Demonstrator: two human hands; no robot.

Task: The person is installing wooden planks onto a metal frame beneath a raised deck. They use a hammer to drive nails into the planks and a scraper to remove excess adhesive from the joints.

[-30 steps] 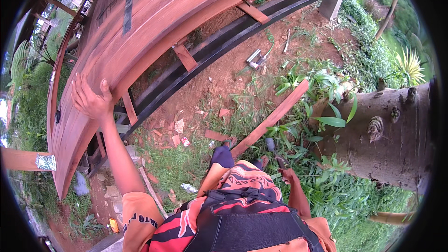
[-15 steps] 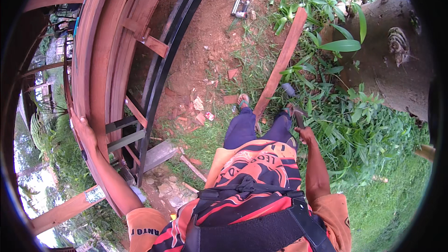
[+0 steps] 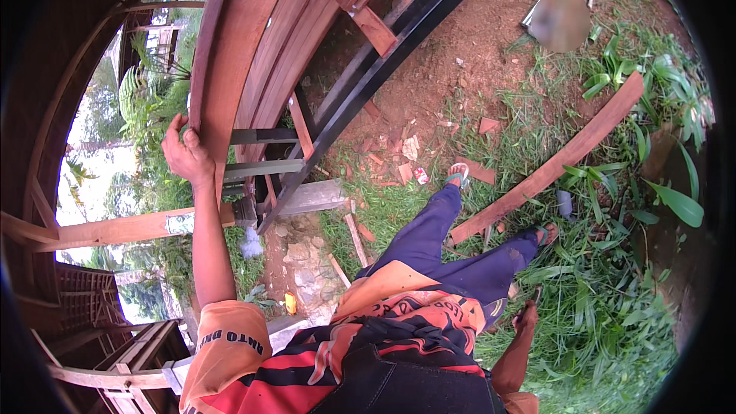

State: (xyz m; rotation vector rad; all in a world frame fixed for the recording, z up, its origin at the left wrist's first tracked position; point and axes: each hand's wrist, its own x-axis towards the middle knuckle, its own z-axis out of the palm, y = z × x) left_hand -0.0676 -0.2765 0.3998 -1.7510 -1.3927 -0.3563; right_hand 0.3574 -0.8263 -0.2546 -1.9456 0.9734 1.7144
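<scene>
The brown plank lies left of the black beam; the left hand, spread on the boards a second ago, now touches its edge half-curled, grip unclear. Right of the beam, the right hand is closed round a dark-handled tool.

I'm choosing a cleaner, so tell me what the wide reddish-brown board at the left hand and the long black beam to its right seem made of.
Wide reddish-brown board: wood, apparently smooth, bare or oiled; faint streaks look like grain.
Long black beam: probably painted steel, from its even dark colour and crisp edges; painted wood remains possible.
</scene>
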